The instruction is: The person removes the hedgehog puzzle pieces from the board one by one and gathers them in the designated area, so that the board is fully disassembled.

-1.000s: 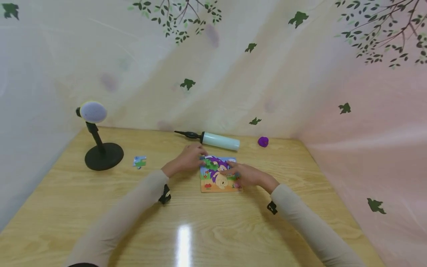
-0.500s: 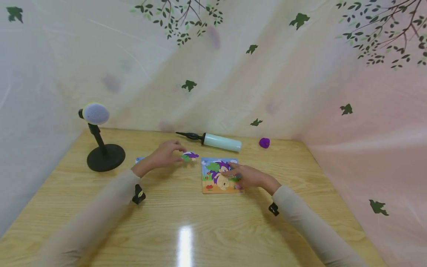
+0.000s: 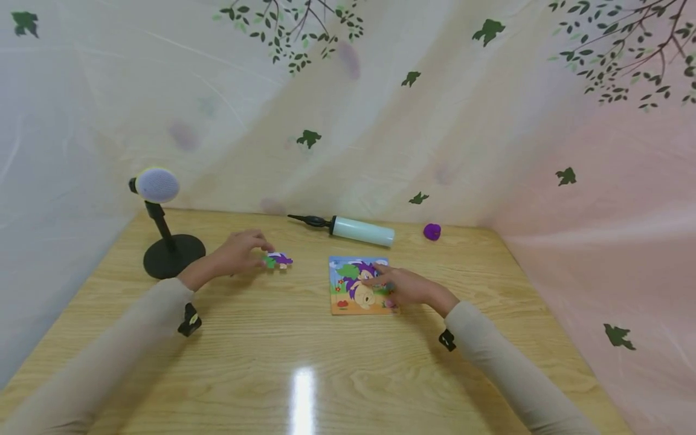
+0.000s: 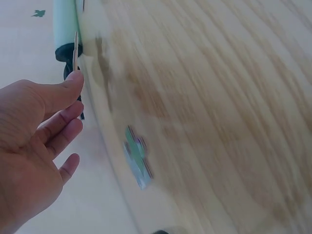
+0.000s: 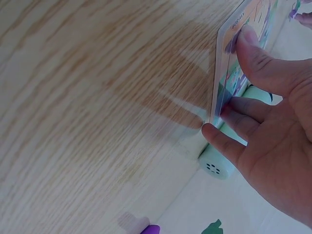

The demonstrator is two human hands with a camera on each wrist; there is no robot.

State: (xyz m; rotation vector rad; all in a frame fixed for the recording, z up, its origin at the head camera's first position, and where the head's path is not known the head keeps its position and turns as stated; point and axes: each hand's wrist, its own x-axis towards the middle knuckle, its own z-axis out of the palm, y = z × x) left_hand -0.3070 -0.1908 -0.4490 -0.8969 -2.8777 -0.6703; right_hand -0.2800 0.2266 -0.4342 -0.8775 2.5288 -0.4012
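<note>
My left hand [image 3: 236, 252] pinches a jigsaw piece [image 3: 279, 260] of purple, green and white between thumb and fingers, left of the puzzle board. In the left wrist view this piece [image 4: 76, 51] shows edge-on. Another jigsaw piece [image 4: 137, 158], green and light blue, lies on the table below that hand; in the head view the hand covers it. My right hand [image 3: 406, 286] rests on the right side of the square puzzle board [image 3: 350, 307], fingers extended. The board bears a purple-haired cartoon figure. In the right wrist view the thumb [image 5: 249, 39] lies on its picture.
Behind the board lies a hand pump [image 3: 361, 231] with a pale blue barrel and black nozzle. A small purple object [image 3: 432, 231] sits at the back right. On the left stands a round-headed lamp [image 3: 173, 255] with a black base. A printed curtain [image 3: 348, 169] borders the table.
My left hand has moved left from the board's upper left corner, carrying the purple and green jigsaw piece. The right hand has stayed on the board.
</note>
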